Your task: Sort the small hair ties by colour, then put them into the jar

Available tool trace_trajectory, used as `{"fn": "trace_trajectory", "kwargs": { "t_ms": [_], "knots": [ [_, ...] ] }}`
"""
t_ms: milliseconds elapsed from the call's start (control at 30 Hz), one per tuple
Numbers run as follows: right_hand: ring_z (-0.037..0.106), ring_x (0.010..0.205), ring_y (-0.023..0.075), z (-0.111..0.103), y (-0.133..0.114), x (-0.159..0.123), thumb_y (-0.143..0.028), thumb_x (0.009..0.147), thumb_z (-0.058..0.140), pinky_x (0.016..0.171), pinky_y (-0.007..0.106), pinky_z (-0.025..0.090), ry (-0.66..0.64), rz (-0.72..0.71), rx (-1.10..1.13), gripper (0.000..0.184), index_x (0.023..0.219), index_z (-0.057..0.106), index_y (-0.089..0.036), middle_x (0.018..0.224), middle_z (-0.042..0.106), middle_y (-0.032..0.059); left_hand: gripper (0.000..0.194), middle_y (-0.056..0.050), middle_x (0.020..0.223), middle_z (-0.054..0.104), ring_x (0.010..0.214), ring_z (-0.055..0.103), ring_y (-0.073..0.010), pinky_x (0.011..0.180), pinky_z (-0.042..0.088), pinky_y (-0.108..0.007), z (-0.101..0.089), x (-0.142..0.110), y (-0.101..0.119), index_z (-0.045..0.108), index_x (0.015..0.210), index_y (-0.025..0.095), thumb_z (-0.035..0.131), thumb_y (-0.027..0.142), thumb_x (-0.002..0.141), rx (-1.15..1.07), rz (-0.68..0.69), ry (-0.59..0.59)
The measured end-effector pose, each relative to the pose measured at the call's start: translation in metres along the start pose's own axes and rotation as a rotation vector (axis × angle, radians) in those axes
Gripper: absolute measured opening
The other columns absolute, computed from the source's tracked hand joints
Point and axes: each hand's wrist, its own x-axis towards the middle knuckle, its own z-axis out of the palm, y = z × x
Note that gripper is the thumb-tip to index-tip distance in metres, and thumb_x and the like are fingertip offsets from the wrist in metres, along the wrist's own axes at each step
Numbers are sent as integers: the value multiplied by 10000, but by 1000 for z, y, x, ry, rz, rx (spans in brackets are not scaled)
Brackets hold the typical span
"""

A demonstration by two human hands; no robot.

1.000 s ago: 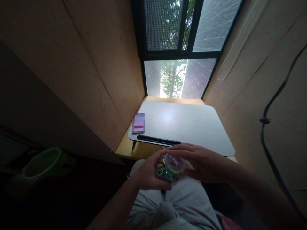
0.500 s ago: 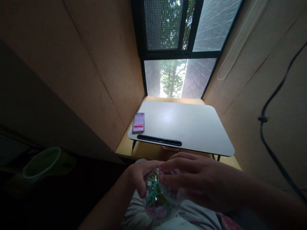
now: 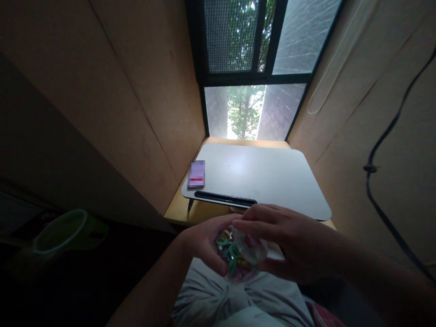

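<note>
A clear plastic jar point(image 3: 235, 268) with small colourful looped bands in it, many of them green, is held above my lap. My left hand point(image 3: 204, 243) is wrapped round the jar's left side, its thumb toward me. My right hand point(image 3: 284, 234) grips a clear round lid point(image 3: 254, 249) at the jar's right, with fingers over the far side and thumb below. The lid tilts across the upper right of the jar and the bands show beside it. Whether the lid touches the jar's rim I cannot tell.
Beyond my hands stands a white folding lap table point(image 3: 259, 177) with a black slot point(image 3: 225, 198) and a blurred-out phone-like device point(image 3: 196, 174). A green bin point(image 3: 64, 231) is at lower left. A dark cord point(image 3: 384, 136) hangs at right; a window point(image 3: 255, 77) lies ahead.
Both hands have risen and shifted slightly right together with the jar and lid. More of my lap shows beneath them. The table and the device on it stay put.
</note>
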Motion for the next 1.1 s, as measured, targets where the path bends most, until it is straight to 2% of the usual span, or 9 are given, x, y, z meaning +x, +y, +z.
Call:
{"fn": "trace_trajectory", "kwargs": {
  "t_ms": [67, 167, 300, 433, 633, 733, 900, 1033, 1100],
  "knots": [
    [601, 906, 228, 3, 10, -1, -323, 788, 737, 777, 344, 511, 55, 58, -33, 644, 1385, 510, -236, 1072, 620, 112, 1118, -171, 1364, 565, 1196, 591, -379, 968, 512, -478, 3, -1, 2, 415, 1464, 226, 932, 406, 490, 109, 58, 179],
    [585, 866, 224, 7, 22, 0, -373, 813, 708, 746, 347, 497, 95, 152, -95, 549, 1301, 534, -190, 1044, 607, 116, 1157, -179, 1423, 507, 1216, 581, -367, 988, 501, -478, 10, 0, -1, 304, 1516, 276, 921, 282, 537, 205, 72, 401],
    [560, 836, 213, 14, 30, 0, -405, 857, 641, 720, 336, 475, 111, 183, -132, 479, 1240, 501, -153, 1027, 588, 121, 1159, -159, 1431, 502, 1204, 589, -346, 1006, 493, -461, 20, 4, -5, 271, 1519, 294, 908, 231, 553, 296, 77, 514],
    [504, 704, 173, 22, 39, 3, -439, 888, 546, 623, 293, 408, 151, 149, -155, 380, 1135, 472, -160, 890, 577, 72, 1152, -147, 1415, 516, 1213, 577, -348, 1029, 477, -470, 29, 10, -10, 288, 1514, 289, 907, 250, 544, 417, 106, 627],
    [474, 601, 156, 25, 50, 3, -545, 917, 423, 565, 276, 340, 154, 107, -154, 392, 1097, 439, -197, 746, 576, 10, 1047, -123, 1400, 526, 1249, 537, -354, 1063, 444, -495, 36, 12, -13, 381, 1455, 290, 897, 270, 545, 621, 183, 747],
    [472, 584, 156, 25, 50, 3, -592, 922, 375, 553, 277, 326, 167, 91, -203, 427, 1085, 437, -202, 706, 568, 0, 998, -125, 1335, 560, 1175, 581, -345, 1006, 482, -475, 35, 12, -13, 431, 1395, 271, 907, 273, 519, 545, 175, 733],
    [443, 547, 153, 22, 50, 6, -610, 919, 349, 533, 281, 297, 209, 49, -268, 431, 1034, 440, -205, 654, 530, -12, 912, -108, 1248, 589, 1069, 637, -295, 874, 534, -378, 25, 17, -19, 438, 1304, 246, 908, 267, 523, 201, 200, 609],
    [430, 537, 150, 18, 48, 10, -617, 914, 338, 529, 284, 291, 237, -15, -312, 423, 1005, 435, -215, 654, 522, -12, 978, -98, 1295, 571, 1100, 633, -309, 847, 546, -365, 21, 23, -25, 398, 1341, 283, 921, 318, 515, -109, 205, 489],
    [432, 540, 156, 15, 46, 10, -615, 923, 316, 529, 289, 297, 239, -33, -334, 429, 1006, 434, -211, 659, 523, -3, 922, -98, 1300, 574, 1128, 623, -322, 865, 543, -381, 26, 27, -24, 401, 1350, 279, 889, 404, 578, -246, 199, 432]
  ]
}}
